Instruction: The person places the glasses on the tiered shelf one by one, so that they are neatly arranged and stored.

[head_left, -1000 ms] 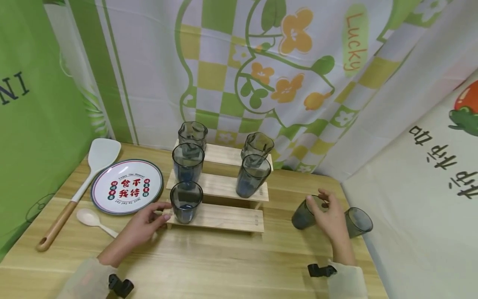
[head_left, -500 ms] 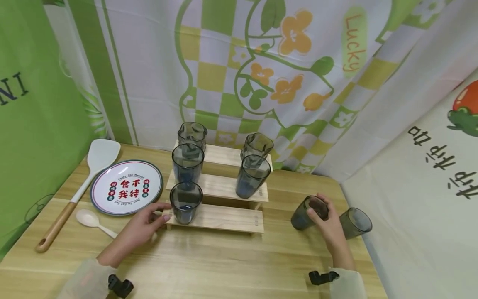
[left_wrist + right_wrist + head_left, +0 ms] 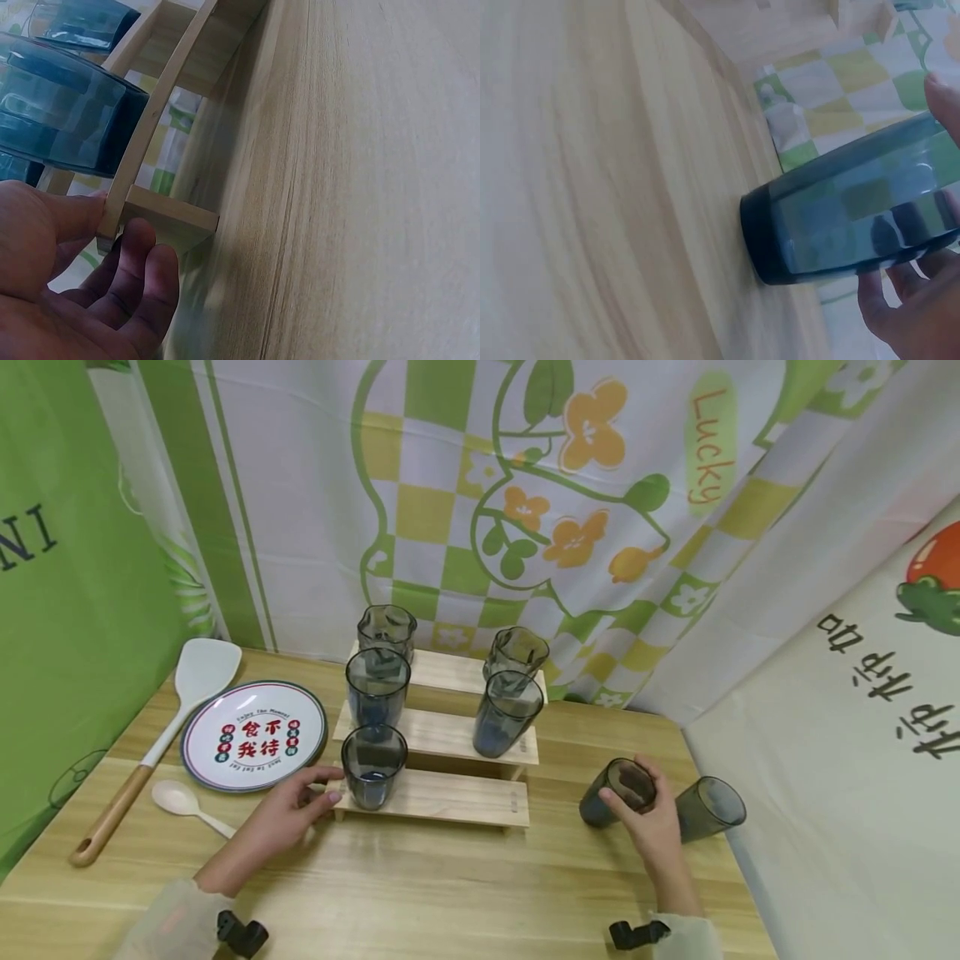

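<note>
My left hand pinches the left end of the lowest board of a three-step wooden rack. In the left wrist view the thumb lies on top of that board, with curled fingers beneath. Over at the right, my right hand grips a smoky blue-grey drinking glass near its rim. The right wrist view shows this glass between thumb and fingers, its base right at the tabletop. A second tall glass stands just right of that hand.
On the rack stand a short glass, two tall glasses and two wavy glasses. Left lie a plate, a white spatula and a spoon. Curtains hang behind and beside the table.
My right hand has settled around the glass by its rim and shifted it slightly left and nearer. The left hand stays at the rack's end.
</note>
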The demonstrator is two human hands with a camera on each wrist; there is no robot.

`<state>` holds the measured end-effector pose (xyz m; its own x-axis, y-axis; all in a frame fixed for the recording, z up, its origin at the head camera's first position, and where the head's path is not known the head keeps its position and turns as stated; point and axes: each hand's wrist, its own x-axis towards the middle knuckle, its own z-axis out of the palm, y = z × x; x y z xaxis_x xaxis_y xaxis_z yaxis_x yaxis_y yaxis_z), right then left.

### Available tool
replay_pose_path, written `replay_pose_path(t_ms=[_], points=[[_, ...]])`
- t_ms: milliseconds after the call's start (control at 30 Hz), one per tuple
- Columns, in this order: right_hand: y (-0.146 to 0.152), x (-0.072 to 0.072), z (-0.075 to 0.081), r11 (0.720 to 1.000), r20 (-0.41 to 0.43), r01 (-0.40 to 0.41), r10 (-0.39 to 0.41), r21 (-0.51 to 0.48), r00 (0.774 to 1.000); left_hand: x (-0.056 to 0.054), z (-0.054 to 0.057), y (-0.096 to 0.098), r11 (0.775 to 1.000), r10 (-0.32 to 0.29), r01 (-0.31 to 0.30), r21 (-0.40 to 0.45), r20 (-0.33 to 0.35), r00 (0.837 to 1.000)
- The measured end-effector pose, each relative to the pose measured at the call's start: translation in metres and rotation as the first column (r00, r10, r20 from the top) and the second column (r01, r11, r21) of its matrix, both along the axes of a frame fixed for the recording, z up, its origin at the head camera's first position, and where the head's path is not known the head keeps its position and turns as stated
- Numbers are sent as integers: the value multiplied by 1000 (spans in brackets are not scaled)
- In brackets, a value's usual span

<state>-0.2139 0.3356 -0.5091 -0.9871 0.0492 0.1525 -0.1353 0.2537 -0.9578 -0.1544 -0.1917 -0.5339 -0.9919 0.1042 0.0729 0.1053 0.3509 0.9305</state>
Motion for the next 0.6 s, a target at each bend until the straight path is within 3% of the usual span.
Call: replay_pose_path(t_ms=[233, 600], points=[[-29, 11, 8, 998, -19, 52, -53, -23, 998, 0, 2, -1, 1000, 4, -4, -1, 4, 1000], [-93, 40, 46, 997, -122, -75, 74, -2, 990, 2, 3, 2, 1000, 1, -1, -10, 15, 1000]])
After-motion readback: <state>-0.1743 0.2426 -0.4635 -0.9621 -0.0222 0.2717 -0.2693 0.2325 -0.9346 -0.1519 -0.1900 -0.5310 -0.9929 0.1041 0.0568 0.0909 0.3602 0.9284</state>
